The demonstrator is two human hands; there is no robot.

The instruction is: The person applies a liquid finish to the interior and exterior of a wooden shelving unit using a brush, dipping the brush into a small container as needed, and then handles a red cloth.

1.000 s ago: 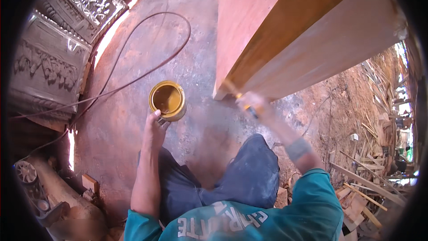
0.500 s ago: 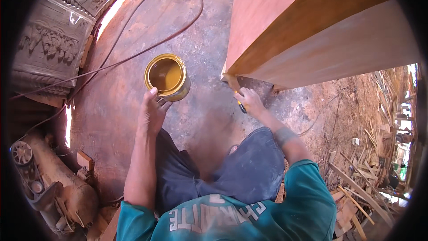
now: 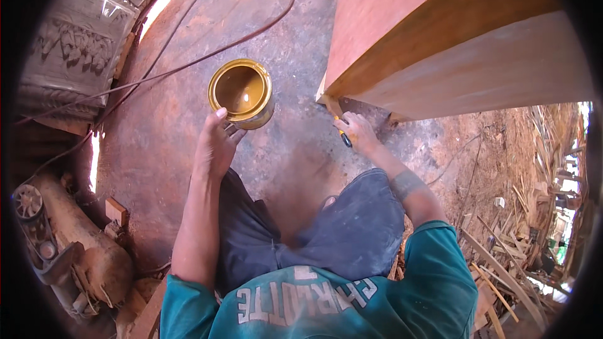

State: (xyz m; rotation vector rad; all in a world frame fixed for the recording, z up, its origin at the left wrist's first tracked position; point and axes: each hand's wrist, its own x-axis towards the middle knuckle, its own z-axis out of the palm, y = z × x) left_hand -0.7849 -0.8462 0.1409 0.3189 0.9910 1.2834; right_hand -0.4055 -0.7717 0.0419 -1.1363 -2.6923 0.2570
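Observation:
My left hand (image 3: pixel 217 144) grips an open, gold-rimmed can (image 3: pixel 262 102) of amber-brown liquid from below and the side, thumb at the rim. My right hand (image 3: pixel 357 130) is closed on a paintbrush (image 3: pixel 344 132) with a yellow and black handle. Its bristle end meets the lower front corner of a tall wooden piece (image 3: pixel 396 6), which has a brown-coated band (image 3: pixel 452 12) between a pinkish face and a paler one.
A dark cord (image 3: pixel 264 34) loops over the stained floor (image 3: pixel 176 125). Carved grey panels (image 3: pixel 75 50) stand at the left above a dusty machine with a pulley (image 3: pixel 100 251). Wood offcuts (image 3: pixel 509 257) and shavings lie along the right.
The view has shifted, with the wooden piece lower and further right. My right hand, blurred earlier, is sharper, and the brush sits at the corner. The can appears higher in view.

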